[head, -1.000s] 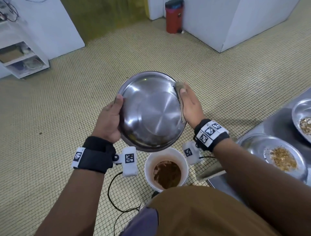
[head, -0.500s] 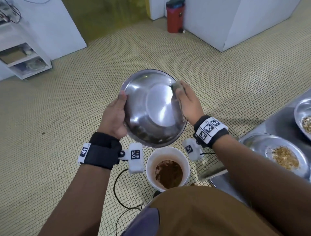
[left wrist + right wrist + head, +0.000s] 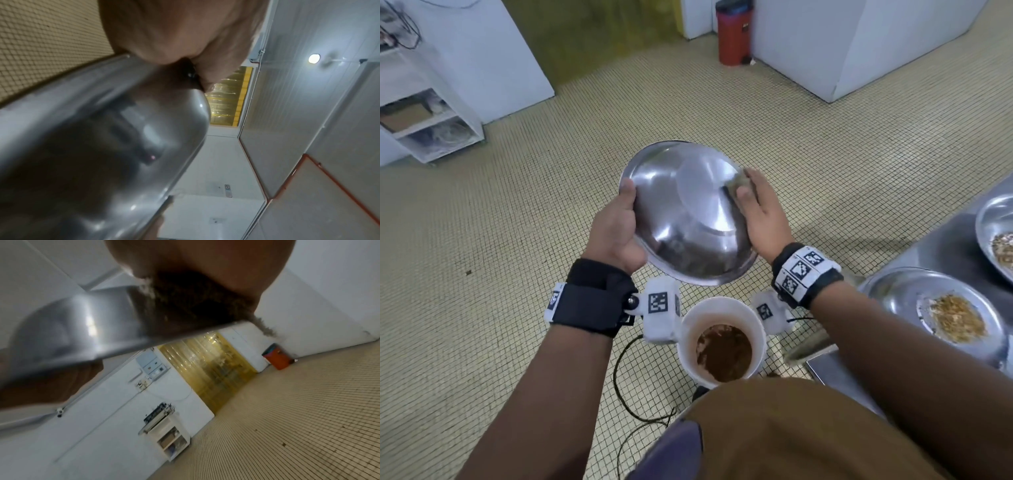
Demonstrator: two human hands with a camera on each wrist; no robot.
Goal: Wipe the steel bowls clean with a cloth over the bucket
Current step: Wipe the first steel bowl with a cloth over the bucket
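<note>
I hold a steel bowl tilted above the white bucket, its flat underside turned toward me. My left hand grips the bowl's left rim, thumb on the outer wall. My right hand holds a brownish cloth against the bowl's right edge. In the left wrist view the bowl fills the lower left under the left hand. The right wrist view shows the cloth bunched between the right hand and the bowl. Brown slop lies in the bucket.
A steel counter at the right carries a bowl with yellow-brown scraps and another bowl behind it. A black cable runs over the tiled floor by the bucket. A red bin and a white shelf unit stand far off.
The bowl has been turned over from its inside facing me to its underside facing me. Both hands stay on its rim, and the cloth hand has shifted on the right edge.
</note>
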